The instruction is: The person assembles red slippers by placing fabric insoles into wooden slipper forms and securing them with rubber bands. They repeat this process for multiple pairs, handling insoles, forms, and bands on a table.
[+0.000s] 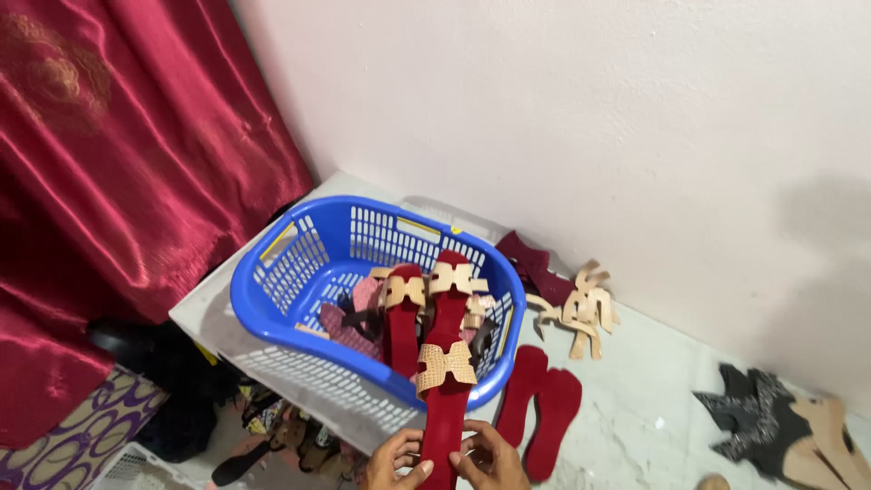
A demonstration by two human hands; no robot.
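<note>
Both my hands hold a dark red sandal sole [445,413] with a tan textured strap across it, at the bottom centre. My left hand [396,461] grips its left edge and my right hand [490,458] its right edge. The sole's far end reaches over the rim of a blue plastic basket [272,299]. Inside the basket lie two more red soles with tan straps [426,292] on top of pink and dark pieces.
Two bare red soles [542,410] lie on the pale floor right of the basket. A pile of tan straps [581,313] and dark red pieces sits by the white wall. Black glittery and tan pieces [780,426] lie at the right. A red curtain [109,181] hangs left.
</note>
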